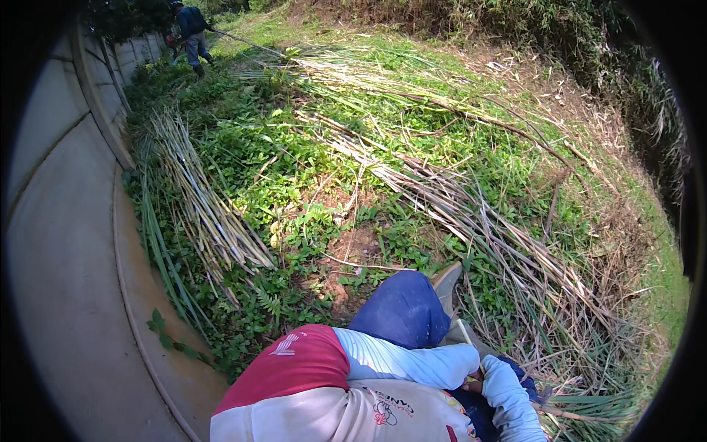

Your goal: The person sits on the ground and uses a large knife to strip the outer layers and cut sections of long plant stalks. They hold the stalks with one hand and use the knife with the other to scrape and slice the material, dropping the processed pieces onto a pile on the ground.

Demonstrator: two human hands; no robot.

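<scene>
- Your hands (473,384) meet low in front of you, mostly hidden by your pale blue sleeves (508,401); a little bare skin shows between the cuffs, and I cannot tell which hand it belongs to, nor whether either one is gripping or loose.
- The pale stalk (465,333) rises just beyond that skin, beside your left cuff; its lower end passes out of sight behind the sleeves, so contact with your fingers is unclear.
- Your shirt (324,412) carries dark printed lettering and a small red line drawing, with a pale striped emblem on the red shoulder (the folds bend the print).
- The stalk's visible end points up and slightly left, away from your body; its long axis slants down to the right.
- Past your bent navy knee (405,309), the right-hand bundle of cut stalks (449,191) runs from upper left to lower right.
- The left-hand bundle (206,202) slants the same way, more steeply, near the wall (66,243).
</scene>
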